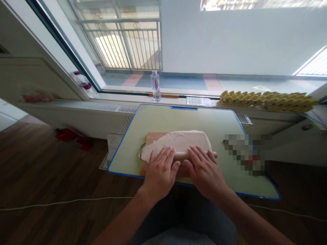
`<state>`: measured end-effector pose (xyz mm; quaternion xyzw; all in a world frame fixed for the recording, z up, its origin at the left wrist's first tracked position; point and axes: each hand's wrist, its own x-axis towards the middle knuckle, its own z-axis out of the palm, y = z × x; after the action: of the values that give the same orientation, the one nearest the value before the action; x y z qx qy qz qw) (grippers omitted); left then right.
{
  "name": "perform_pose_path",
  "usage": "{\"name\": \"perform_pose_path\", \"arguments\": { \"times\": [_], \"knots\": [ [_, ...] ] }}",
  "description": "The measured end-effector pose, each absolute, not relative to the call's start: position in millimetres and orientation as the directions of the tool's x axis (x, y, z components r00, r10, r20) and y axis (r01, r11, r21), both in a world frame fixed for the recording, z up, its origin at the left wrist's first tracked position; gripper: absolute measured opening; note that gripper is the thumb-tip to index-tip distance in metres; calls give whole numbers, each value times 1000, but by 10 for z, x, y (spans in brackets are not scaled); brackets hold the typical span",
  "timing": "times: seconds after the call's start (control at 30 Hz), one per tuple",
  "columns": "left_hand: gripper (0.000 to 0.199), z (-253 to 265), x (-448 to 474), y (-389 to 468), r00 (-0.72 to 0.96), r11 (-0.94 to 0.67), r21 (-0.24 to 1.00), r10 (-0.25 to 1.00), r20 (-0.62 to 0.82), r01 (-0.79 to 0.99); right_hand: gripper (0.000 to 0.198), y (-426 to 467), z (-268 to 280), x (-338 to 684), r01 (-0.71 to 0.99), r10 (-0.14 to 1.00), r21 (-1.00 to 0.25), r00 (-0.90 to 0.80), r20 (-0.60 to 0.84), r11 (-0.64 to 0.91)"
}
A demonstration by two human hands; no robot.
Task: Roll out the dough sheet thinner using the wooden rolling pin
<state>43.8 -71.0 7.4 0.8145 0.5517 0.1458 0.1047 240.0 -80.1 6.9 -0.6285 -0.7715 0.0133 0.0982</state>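
Observation:
A thin sheet of pale dough lies over a wooden cutting board and hangs past its edges in places. Across the near part of the dough runs a rolling pin, its right end showing beyond my fingers. My left hand rests flat with fingers stretched out, over the pin's left part, which it hides. Similarly flat, my right hand lies on the right part of the pin, fingers extended forward. The board's metal handle sticks out at the left.
Beneath the board is a pale green folding table with a blue rim. A blurred-out object lies on its right side. On the windowsill stand a water bottle and yellow egg trays. Red fire extinguishers lie on the floor at left.

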Motion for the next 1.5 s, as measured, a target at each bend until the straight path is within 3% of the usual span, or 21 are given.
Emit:
{"name": "perform_pose_path", "arguments": {
  "times": [0.13,0.33,0.67,0.83,1.13,1.3,1.5],
  "knots": [
    [50,124,479,-408,336,-351,371,936,108,860,56,-457,91,2371,981,983,-115,-141,115,154],
    [56,19,628,241,215,-236,224,970,115,946,60,-23,26,2311,989,989,-84,-118,87,126],
    [69,84,761,1036,227,-187,211,956,-187,959,67,685,109,2403,982,999,-189,-24,-43,15],
    [66,87,713,647,286,-262,188,951,-116,947,67,352,69,2347,988,997,-148,-52,-52,44],
    [57,18,494,-531,383,-401,146,914,134,904,59,-772,-16,2249,980,974,-105,-150,167,169],
    [58,9,613,83,321,-333,170,942,98,927,64,-150,12,2283,991,985,-91,-86,148,100],
    [63,69,714,857,253,-231,221,964,-78,948,72,628,85,2332,983,1000,-182,11,-16,-14]
  ]
}}
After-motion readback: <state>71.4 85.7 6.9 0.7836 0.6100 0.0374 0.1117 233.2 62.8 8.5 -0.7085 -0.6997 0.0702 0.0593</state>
